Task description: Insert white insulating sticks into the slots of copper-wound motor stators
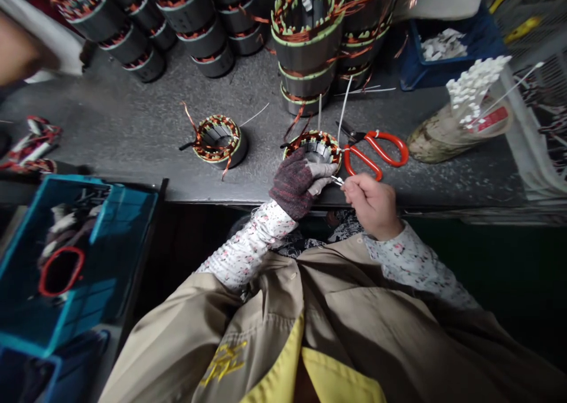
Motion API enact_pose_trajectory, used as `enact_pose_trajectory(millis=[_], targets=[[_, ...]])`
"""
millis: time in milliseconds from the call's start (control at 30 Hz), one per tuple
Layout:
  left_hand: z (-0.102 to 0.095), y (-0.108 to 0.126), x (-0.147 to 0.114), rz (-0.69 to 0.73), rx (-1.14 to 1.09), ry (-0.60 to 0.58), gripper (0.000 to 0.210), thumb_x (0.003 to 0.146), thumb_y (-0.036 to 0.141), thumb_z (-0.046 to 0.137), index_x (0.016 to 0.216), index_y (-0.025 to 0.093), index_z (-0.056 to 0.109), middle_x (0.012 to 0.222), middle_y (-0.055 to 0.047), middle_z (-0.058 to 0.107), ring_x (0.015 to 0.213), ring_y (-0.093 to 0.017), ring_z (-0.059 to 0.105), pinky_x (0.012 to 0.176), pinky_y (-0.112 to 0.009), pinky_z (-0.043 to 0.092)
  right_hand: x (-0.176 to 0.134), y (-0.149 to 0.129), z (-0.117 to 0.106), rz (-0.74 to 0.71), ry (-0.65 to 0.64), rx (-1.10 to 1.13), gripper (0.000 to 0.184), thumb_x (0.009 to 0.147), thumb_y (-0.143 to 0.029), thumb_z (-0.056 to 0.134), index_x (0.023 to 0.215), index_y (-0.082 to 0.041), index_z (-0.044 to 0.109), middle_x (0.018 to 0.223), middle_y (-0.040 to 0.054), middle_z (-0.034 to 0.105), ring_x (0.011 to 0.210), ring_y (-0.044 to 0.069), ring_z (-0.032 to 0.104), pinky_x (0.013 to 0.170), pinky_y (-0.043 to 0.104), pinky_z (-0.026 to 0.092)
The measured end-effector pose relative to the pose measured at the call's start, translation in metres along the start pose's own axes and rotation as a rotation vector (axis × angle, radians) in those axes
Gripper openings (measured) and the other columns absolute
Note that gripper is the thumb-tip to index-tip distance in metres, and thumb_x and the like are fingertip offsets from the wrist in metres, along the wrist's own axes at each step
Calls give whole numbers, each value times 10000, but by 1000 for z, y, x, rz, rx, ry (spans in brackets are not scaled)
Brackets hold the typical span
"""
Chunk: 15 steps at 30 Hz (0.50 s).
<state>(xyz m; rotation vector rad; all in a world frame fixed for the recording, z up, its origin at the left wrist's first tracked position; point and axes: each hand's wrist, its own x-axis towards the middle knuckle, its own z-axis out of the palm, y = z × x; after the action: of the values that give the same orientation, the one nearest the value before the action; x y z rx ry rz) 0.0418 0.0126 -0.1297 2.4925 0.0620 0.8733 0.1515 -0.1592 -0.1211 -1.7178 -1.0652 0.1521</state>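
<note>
1. The left hand (297,181), in a dark knitted glove with pale fingers, lies at the centre of the frame, its fingers pointing right over the near edge of a copper-wound ring (326,140). It touches the ring; whether it closes tightly on it, I cannot tell.
2. The right hand (374,205), bare, is just right of it, knuckles up and fingers curled, with thumb and forefinger pinching a white tie (338,180) at the ring's near right side.
3. Both forearms, in flowered sleeves (252,243), reach up the frame and angle inward to meet at the ring, which sits near the front edge of the worktop (146,125).
4. Orange-handled scissors (370,136) lie just right of the ring.
5. A red label (492,118) marks the holder (436,134) at the right; its print is too small to read.
6. Yellow stitching (224,361) on the tan jacket (345,296), bottom of the frame, is also unreadable.
</note>
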Motion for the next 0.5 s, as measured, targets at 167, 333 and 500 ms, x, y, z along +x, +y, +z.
enact_pose_trajectory(millis=[167, 333, 500], targets=[[-1, -2, 1, 21, -19, -24, 289, 1055, 400, 580, 1209, 223, 749, 1053, -61, 807, 1035, -187, 769, 1166, -448, 514, 16, 6, 2, 73, -57, -155, 314, 899, -418, 588, 661, -214, 595, 524, -28, 483, 493, 114, 407, 556, 284, 288], [1, -5, -3, 60, -1, -35, 288, 1067, 402, 549, 1178, 239, 758, 1011, -35, 815, 1011, -186, 770, 1187, -465, 489, 22, -1, -3, 164, -122, -148, 298, 839, -461, 652, 684, -216, 582, 527, -41, 471, 509, 108, 388, 555, 272, 293], [-2, 2, -4, 59, 98, -17, 294, 1047, 386, 530, 1181, 244, 750, 1052, -48, 800, 1088, -209, 747, 1197, -474, 473, 21, -21, -7, 21, -223, -3, 396, 909, -423, 586, 577, -218, 518, 531, -5, 520, 524, 130, 466, 556, 291, 320]])
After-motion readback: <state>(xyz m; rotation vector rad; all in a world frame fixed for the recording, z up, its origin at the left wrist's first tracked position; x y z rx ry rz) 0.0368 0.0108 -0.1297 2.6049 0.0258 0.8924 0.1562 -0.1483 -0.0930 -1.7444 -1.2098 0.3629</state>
